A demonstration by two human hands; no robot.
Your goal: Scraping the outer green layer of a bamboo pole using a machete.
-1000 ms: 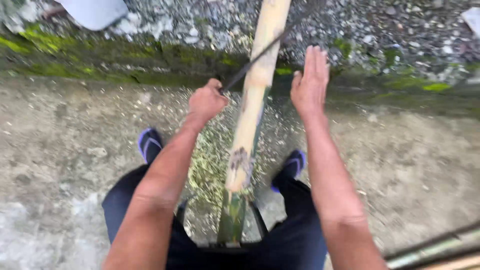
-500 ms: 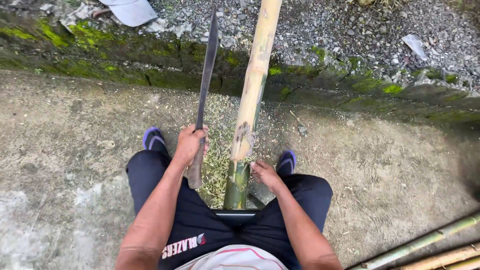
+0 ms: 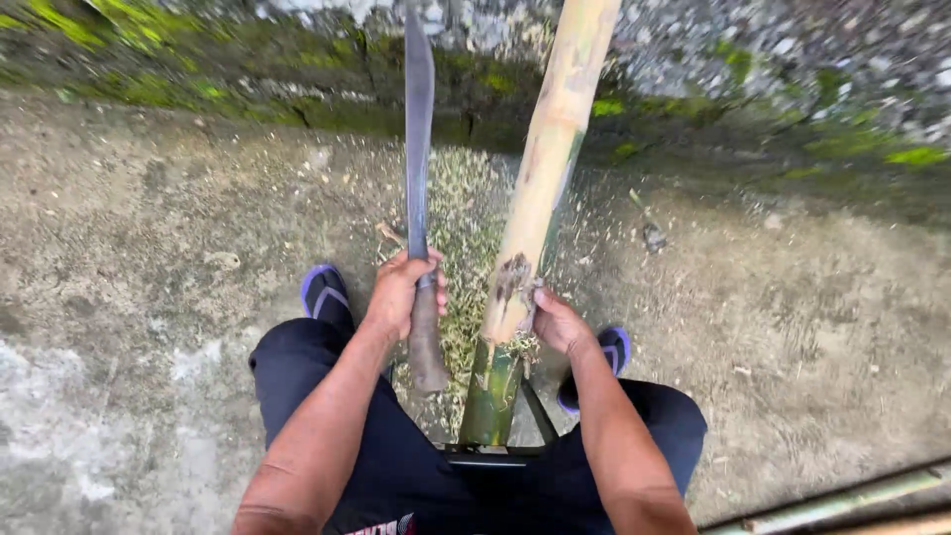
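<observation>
Bare forearms and a bare left hand [image 3: 401, 289] and right hand [image 3: 558, 322], no sleeves showing. Black shorts [image 3: 327, 396] with a printed patch, and blue-edged dark sandals [image 3: 323, 293].

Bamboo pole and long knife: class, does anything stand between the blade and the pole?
Nothing visible does. The left hand holds the long knife upright beside the bamboo pole, which the right hand grips; only open air above the shavings separates them.

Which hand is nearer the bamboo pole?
Right. The right hand grips the bamboo pole at its scraped section; the left hand holds the long knife just beside it.
</observation>
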